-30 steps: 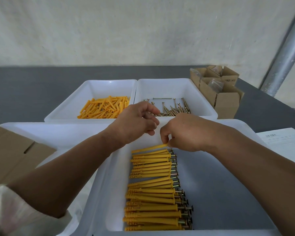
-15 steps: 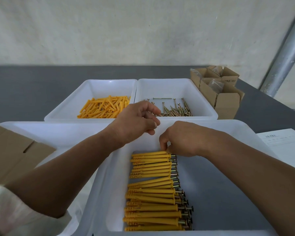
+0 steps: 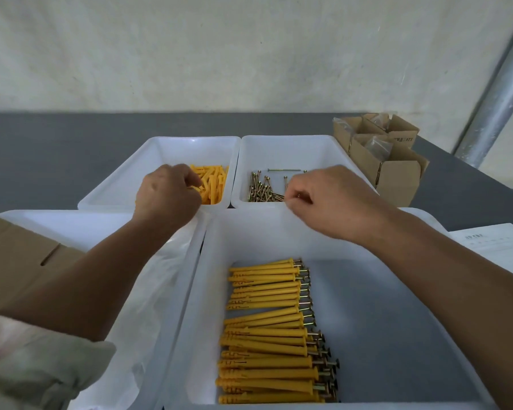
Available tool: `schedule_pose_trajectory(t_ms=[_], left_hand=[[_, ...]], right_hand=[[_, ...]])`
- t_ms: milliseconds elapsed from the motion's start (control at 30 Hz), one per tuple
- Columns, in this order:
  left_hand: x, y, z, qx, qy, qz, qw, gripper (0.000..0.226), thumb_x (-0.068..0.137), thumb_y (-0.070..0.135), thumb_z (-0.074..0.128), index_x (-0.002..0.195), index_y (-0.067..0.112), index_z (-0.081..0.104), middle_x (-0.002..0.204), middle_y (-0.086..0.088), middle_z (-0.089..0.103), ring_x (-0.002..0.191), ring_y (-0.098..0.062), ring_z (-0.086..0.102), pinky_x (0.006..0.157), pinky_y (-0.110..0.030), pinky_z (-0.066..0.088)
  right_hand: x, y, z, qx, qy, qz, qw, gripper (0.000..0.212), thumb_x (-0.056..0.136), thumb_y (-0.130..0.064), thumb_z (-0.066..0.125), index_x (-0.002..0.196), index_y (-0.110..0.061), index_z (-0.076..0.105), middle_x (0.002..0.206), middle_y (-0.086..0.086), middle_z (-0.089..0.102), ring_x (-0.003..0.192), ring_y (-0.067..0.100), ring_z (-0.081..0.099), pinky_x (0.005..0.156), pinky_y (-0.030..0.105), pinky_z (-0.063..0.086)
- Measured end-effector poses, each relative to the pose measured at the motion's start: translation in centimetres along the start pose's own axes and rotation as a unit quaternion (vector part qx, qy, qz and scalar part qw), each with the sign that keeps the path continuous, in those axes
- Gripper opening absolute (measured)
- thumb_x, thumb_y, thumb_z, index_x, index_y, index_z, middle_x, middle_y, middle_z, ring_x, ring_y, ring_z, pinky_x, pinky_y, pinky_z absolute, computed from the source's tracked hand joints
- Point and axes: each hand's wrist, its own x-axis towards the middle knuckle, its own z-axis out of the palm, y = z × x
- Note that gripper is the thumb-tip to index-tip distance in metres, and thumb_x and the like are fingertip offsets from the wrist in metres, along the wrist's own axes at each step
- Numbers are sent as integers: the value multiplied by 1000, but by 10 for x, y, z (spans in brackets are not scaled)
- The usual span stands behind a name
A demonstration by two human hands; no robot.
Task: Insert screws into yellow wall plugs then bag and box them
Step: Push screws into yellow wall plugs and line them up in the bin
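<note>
Yellow plugs [image 3: 212, 184] lie just right of my left hand [image 3: 166, 196], curled, grip hidden; right hand [image 3: 326, 199] seemingly pinches a screw [image 3: 298, 196].

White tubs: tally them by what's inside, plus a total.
Loose yellow plugs, far-left tub: 1
Loose screws, far-right tub: 1
Plugs with screws inserted, near-right tub: 1
Clear plastic bag, near-left tub: 1
Total: 4 white tubs
</note>
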Motion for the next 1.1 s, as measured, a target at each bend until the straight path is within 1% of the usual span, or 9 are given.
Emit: schedule_pose_trajectory(t_ms=[100, 233, 367, 433, 467, 533, 600, 833, 1100], left_hand=[[5, -10, 7, 66, -30, -4, 997, 23, 88, 17, 48, 93, 25, 69, 102, -1, 65, 93, -24, 54, 77, -32, 42], [7, -11, 14, 134, -77, 4, 988, 24, 94, 38, 40, 90, 30, 62, 90, 6, 52, 85, -22, 46, 75, -34, 36], [10, -15, 15, 156, -110, 4, 982, 29, 95, 46, 35, 90, 32, 60, 93, 6, 56, 88, -23, 48, 75, -34, 34], [11, -15, 15, 168, -128, 4, 977, 32, 95, 48, 33, 87, 32, 60, 99, 4, 60, 90, -24, 49, 76, -35, 34], [12, -14, 15, 173, -135, 4, 975, 34, 95, 48, 32, 86, 31, 61, 102, 2, 62, 92, -25, 50, 76, -35, 33], [12, -14, 14, 185, -150, 3, 971, 38, 95, 51, 30, 93, 34, 65, 113, 1, 63, 101, -27, 53, 78, -34, 32], [14, -14, 14, 196, -165, 0, 967, 45, 94, 54, 28, 103, 34, 67, 121, -1, 63, 104, -27, 52, 79, -34, 32], [21, -16, 16, 223, -205, 2, 953, 49, 93, 53, 25, 102, 24, 64, 124, -1, 62, 109, -26, 53, 81, -37, 33], [16, -14, 12, 221, -206, 35, 953, 59, 96, 61, 22, 98, 21, 66, 115, -2, 63, 94, -20, 49, 74, -33, 30]], right_hand=[[6, 16, 10, -23, 16, 57, 998, 24, 98, -33, 46, 87, -23, 65, 85, -4, 53, 80, 18, 52, 64, 31, 36], [7, 36, 24, -17, -61, 137, 989, 44, 103, -46, 30, 75, -19, 50, 76, -2, 44, 79, 22, 49, 60, 31, 31], [15, 39, 28, 2, -92, 177, 980, 51, 101, -55, 18, 86, -23, 55, 80, -3, 51, 89, 24, 52, 69, 34, 34], [20, 38, 29, -15, -123, 180, 976, 56, 101, -56, 14, 96, -24, 60, 98, 0, 59, 100, 25, 53, 73, 35, 35], [22, 38, 29, -26, -144, 182, 972, 59, 100, -57, 13, 111, -26, 62, 115, 3, 60, 110, 26, 52, 77, 36, 37], [27, 39, 30, -34, -186, 196, 962, 64, 98, -60, 11, 140, -30, 49, 146, 5, 48, 130, 29, 44, 92, 42, 37], [32, 41, 30, -29, -218, 216, 951, 69, 96, -64, 13, 149, -29, 37, 156, 6, 35, 140, 30, 34, 103, 45, 32], [45, 37, 28, 29, -288, 218, 932, 58, 102, -49, 23, 153, -23, 31, 162, 4, 22, 148, 25, 20, 114, 38, 20], [46, 32, 26, 43, -304, 208, 929, 50, 105, -36, 23, 149, -19, 37, 159, 6, 28, 145, 25, 25, 112, 36, 22]])
